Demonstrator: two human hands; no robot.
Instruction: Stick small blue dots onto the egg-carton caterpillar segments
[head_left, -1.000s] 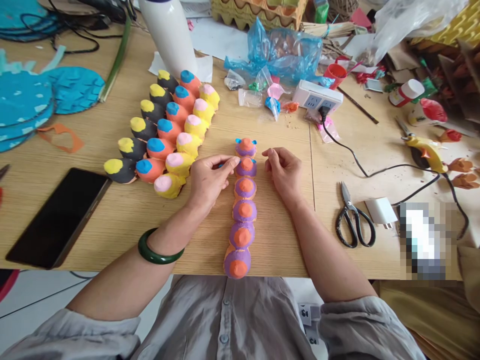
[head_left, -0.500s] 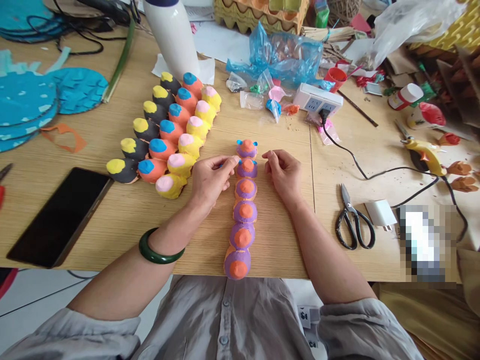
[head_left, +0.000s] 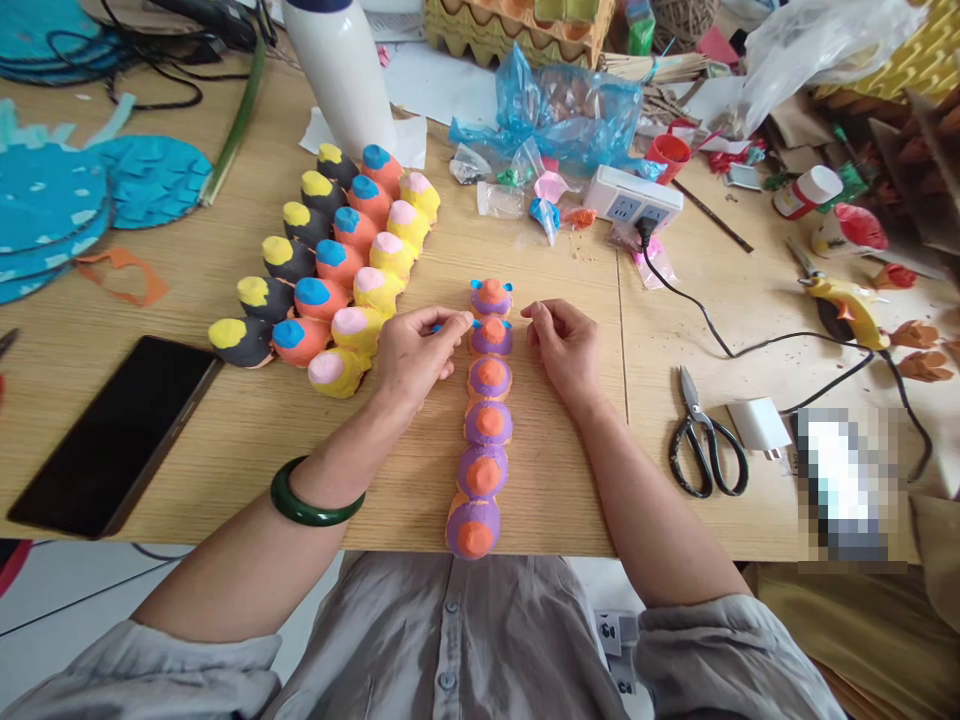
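Note:
A row of purple clay-covered cups with orange tops (head_left: 488,422) runs from the table's front edge away from me. Small blue clay pieces stick out at the sides of the two farthest cups. My left hand (head_left: 416,352) is closed in a pinch, its thumb tip beside the second-farthest cup. A bit of blue clay (head_left: 437,328) shows among its fingers. Right of the same cup, my right hand (head_left: 566,345) has its fingers curled and pressed together; anything inside them is hidden. A gap separates it from the row.
Left stand rows of black, orange and yellow cups (head_left: 334,262), a phone (head_left: 116,435) and a white bottle (head_left: 341,80). Scissors (head_left: 705,430), a charger (head_left: 759,424) and a power strip (head_left: 634,200) with its cable lie right. Clay packets (head_left: 501,200) and a blue bag (head_left: 562,115) are behind.
The whole view has shifted slightly, so everything appears a little farther left. Both hands keep nearly the same pose beside the second-farthest cup.

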